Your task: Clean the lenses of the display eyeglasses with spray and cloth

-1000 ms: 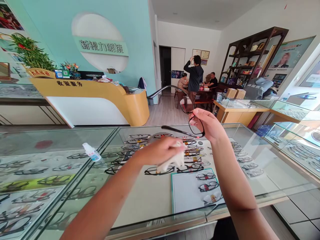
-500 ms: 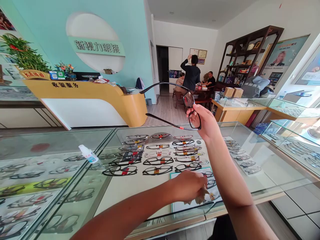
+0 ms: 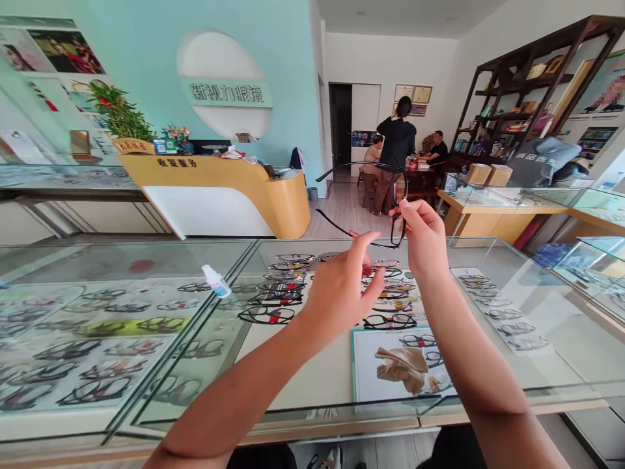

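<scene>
Rows of spectacles (image 3: 266, 315) are displayed within a glass counter (image 3: 322, 384), faced by a turquoise wall (image 3: 288, 39). Above it, black eyeglasses (image 3: 403, 229), temples unfolded and red-marked, are pinched by the right hand (image 3: 426, 238); the left hand (image 3: 336, 293) is spread near the lower temple, contact being unclear. Thin, smooth curves are set off by a crumpled brown cloth (image 3: 403, 369).

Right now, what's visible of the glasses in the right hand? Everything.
The glasses have a slim, black, plastic-looking frame with red on the lower temple. Both temples are unfolded, pointing left; one rim sits above the other. The right hand pinches the front near the bridge, above the glass counter. The left hand visually overlaps the lower temple; contact is unclear.
</scene>
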The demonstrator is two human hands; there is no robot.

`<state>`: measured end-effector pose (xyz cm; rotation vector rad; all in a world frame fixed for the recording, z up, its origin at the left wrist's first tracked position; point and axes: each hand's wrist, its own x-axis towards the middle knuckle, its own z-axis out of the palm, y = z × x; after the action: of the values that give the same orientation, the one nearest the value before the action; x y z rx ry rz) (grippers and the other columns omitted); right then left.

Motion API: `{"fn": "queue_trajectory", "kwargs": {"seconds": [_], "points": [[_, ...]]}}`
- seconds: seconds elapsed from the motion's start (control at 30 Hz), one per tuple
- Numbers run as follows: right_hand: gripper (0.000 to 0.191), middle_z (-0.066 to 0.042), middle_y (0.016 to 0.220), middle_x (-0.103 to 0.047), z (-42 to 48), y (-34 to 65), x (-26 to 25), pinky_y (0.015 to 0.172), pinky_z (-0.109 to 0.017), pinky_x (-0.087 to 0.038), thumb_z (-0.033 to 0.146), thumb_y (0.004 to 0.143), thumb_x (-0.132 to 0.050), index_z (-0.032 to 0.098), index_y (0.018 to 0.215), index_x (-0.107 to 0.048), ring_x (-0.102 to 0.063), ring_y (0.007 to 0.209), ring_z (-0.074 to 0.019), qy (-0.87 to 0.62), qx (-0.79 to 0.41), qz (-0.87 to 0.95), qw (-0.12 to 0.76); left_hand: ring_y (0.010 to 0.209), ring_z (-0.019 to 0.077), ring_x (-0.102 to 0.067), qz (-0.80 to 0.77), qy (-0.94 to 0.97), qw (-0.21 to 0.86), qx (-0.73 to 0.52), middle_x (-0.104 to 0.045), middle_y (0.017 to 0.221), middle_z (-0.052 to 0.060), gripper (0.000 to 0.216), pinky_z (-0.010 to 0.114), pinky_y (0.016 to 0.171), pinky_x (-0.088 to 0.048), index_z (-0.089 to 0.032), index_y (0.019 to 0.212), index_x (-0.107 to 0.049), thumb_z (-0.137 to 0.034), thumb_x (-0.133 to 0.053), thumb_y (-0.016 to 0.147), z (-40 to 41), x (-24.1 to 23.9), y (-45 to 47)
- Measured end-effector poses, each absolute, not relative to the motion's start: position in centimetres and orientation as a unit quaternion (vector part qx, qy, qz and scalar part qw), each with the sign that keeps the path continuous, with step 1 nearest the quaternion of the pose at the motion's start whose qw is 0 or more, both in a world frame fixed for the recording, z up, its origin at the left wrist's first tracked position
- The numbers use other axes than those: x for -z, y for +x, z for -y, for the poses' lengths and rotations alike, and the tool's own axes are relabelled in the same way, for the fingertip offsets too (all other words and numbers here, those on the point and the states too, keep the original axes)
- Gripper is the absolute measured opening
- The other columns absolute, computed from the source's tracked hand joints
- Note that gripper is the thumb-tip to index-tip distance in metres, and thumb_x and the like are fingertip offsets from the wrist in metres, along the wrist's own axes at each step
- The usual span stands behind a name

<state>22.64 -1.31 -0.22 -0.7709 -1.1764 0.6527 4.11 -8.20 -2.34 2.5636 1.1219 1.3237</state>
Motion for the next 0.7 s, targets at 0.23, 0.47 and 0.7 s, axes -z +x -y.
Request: {"fn": "queue_trajectory", "kwargs": {"seconds": [0.23, 0.47, 0.7], "points": [[0.033, -0.007, 0.097, -0.080, 0.8, 21.5, 1.8, 0.078, -0.037, -0.048, 0.055, 0.094, -0.079, 0.026, 0.083, -0.066, -0.068, 0.085, -0.0209, -0.340, -0.318, 0.516, 0.719, 0.098, 0.0226, -0.076, -0.388, 0.823, 0.006, -0.416, -0.081, 0.106, 0.007, 0.030, 0.037, 0.082, -0.055, -0.021, 0.136, -0.062, -0.025, -0.065, 0.106, 6.3, 2.3, 3.4], [0.033, -0.008, 0.096, -0.082, 0.7, 21.4, 1.9, 0.076, -0.038, -0.050, 0.056, 0.091, -0.083, 0.026, 0.080, -0.074, -0.070, 0.085, -0.0223, -0.371, -0.333, 0.518, 0.695, 0.086, 0.0171, -0.070, -0.355, 0.818, 0.124, -0.435, -0.078, 0.098, 0.002, 0.009, 0.033, 0.080, -0.051, -0.022, 0.110, -0.066, -0.031, -0.063, 0.110, 5.4, 0.1, 1.4], [0.037, -0.007, 0.097, -0.083, 0.8, 21.1, 1.7, 0.075, -0.035, -0.048, 0.060, 0.089, -0.084, 0.023, 0.084, -0.079, -0.072, 0.079, -0.0188, -0.375, -0.391, 0.535, 0.648, 0.083, 0.0163, -0.061, -0.331, 0.835, 0.137, -0.418, -0.071, 0.094, 0.001, 0.012, 0.030, 0.079, -0.047, -0.022, 0.103, -0.064, -0.031, -0.063, 0.110, 4.1, -1.5, -1.2]]}}
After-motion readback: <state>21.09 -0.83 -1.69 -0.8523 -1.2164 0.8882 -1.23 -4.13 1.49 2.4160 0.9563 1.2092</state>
